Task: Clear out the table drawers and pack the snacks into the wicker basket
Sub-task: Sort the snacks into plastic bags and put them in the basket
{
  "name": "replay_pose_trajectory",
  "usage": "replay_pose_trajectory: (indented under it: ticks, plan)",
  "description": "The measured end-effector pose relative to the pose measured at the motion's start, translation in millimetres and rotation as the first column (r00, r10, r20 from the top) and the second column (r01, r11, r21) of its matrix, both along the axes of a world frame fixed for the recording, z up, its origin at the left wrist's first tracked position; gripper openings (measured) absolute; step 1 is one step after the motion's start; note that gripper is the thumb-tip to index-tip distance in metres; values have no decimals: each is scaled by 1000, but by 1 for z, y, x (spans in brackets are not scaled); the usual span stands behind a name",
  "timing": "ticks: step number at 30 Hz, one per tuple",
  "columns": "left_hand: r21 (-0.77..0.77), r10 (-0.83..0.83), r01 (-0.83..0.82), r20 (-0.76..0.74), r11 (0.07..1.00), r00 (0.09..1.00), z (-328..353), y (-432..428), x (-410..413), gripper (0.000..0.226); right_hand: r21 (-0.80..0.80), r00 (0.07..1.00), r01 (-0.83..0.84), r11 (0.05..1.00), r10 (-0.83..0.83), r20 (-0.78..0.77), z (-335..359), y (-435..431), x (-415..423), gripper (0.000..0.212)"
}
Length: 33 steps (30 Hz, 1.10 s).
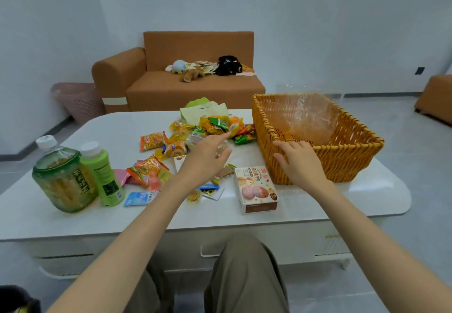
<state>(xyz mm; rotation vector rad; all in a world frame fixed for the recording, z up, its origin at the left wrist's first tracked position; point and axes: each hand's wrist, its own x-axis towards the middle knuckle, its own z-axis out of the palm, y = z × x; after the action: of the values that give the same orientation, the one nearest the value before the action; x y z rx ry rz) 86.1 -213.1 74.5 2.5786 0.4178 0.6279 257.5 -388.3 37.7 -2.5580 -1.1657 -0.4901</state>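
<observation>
well, in the head view, the left hand (205, 156) covers the middle of the snacks (215, 126), and something clear under its palm is too blurred to name. the drawers (210, 250) under the table's (367, 202) front edge are mostly hidden by the forearms and knees; only a pale handle shows between the legs. the table's far right corner is hidden behind the wicker basket (342, 163). a dark thing at the bottom left is cut off.

the snacks lie loose from the middle of the table toward its far edge. the left hand hovers over them with fingers stretched out and relaxed, its forefinger reaching to the packets nearest the basket; it holds nothing that can be made out. the right hand (300, 163) grips the basket at its near left corner, fingers hooked over the rim and thumb against the outer wall.

the basket stands upright on the right end of the table, mouth up, with a clear plastic liner inside. its near rim runs roughly along the table's front edge; the wide lens makes its long axis hard to judge. a snack box (256, 190) lies flat, face up, just beside the basket's near left corner, its long axis running from front edge to far edge. two green bottles (80, 175) stand upright near the left front corner.
</observation>
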Motion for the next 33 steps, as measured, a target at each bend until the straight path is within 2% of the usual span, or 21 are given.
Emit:
replay_pose_trajectory:
  ticks: [3, 8, 17, 19, 24, 27, 30, 33]
  plan:
    - [11, -13, 13, -15, 1000, 1000, -5, 2, 15, 49, -35, 994, -6, 999, 9, 110, -7, 5, 11, 39]
    - [33, -12, 14, -60, 999, 998, -12, 10, 23, 48, -69, 992, 14, 998, -6, 123, -7, 6, 12, 46]
    - [-9, -71, 71, -104, 997, 992, -25, 5, 16, 49, -24, 985, 45, 999, -40, 171, -11, -24, -9, 47]
    - [0, -76, 76, -104, 997, 992, -25, 3, 9, 49, -16, 988, 65, 998, -62, 143, -11, -27, -15, 47]
    - [-5, -49, 49, -96, 999, 994, -24, 7, -12, 47, 75, 981, 101, 992, -112, 161, -10, -24, -34, 44]
    - [4, -27, 28, -71, 1000, 997, -24, 14, -27, 45, 165, 973, -12, 986, -26, 228, -7, -9, -56, 40]
    - [8, 7, -6, -110, 1000, 994, -39, 33, -39, 49, 126, 989, -131, 983, 121, 84, -7, 11, -78, 39]
    - [63, 127, -113, -302, 992, 945, -63, 53, -50, 59, -8, 983, -160, 987, 158, -94, -17, 33, -90, 42]
